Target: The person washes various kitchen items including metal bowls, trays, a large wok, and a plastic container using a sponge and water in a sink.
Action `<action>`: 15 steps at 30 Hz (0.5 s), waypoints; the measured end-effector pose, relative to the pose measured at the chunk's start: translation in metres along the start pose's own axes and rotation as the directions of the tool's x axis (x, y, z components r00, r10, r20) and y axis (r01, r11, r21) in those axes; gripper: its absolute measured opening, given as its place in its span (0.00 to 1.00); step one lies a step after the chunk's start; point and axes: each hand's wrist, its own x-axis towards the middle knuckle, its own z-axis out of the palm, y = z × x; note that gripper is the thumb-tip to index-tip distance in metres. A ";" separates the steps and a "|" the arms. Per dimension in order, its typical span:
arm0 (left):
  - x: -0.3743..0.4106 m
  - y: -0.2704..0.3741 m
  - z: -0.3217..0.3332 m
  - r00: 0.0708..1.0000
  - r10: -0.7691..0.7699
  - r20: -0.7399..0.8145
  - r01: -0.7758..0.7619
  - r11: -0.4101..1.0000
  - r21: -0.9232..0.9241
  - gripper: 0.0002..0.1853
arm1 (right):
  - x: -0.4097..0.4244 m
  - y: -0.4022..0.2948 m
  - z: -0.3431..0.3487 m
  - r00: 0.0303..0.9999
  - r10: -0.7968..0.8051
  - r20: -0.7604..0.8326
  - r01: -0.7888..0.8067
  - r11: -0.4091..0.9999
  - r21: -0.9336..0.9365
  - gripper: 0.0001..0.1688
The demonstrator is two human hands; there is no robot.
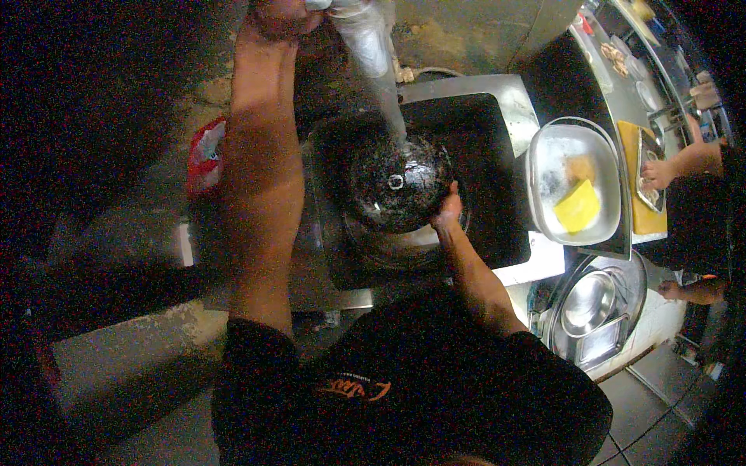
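A dark, round, domed metal vessel (pixel 387 201), wet and with a small pale ring at its middle, is tilted over the sink (pixel 489 134). My right hand (pixel 449 207) grips its edge at the lower right. Water (pixel 396 119) runs down onto the vessel from a pale spout or tube (pixel 367 49). Under the vessel, part of a round metal bowl (pixel 414 247) shows in the sink. My left hand (pixel 285 17) is raised at the top edge, beside a whitish fitting (pixel 318 4); blur and the frame edge hide its fingers.
Right of the sink sits a metal tub (pixel 533 192) of sudsy water with a yellow sponge (pixel 578 207). Below it, a large basin (pixel 638 279) holds a steel bowl (pixel 588 303) and a rectangular tray (pixel 603 343). At far right, another person's hand (pixel 658 175) touches a small tray (pixel 647 145).
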 end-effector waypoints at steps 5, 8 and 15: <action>-0.044 0.059 0.048 0.941 -0.118 -0.318 0.334 0.500 0.799 0.09 | -0.017 -0.025 -0.024 0.996 -0.071 -0.052 0.072 0.997 0.012 0.34; -0.075 0.117 0.105 0.843 -0.312 -0.439 0.528 0.642 0.557 0.08 | -0.033 -0.025 -0.019 0.993 -0.098 -0.061 0.099 0.995 0.008 0.34; -0.252 0.137 0.188 -0.071 -0.854 -0.515 0.978 0.041 -0.203 0.08 | -0.054 -0.032 0.018 0.999 -0.040 0.029 0.032 0.970 0.240 0.33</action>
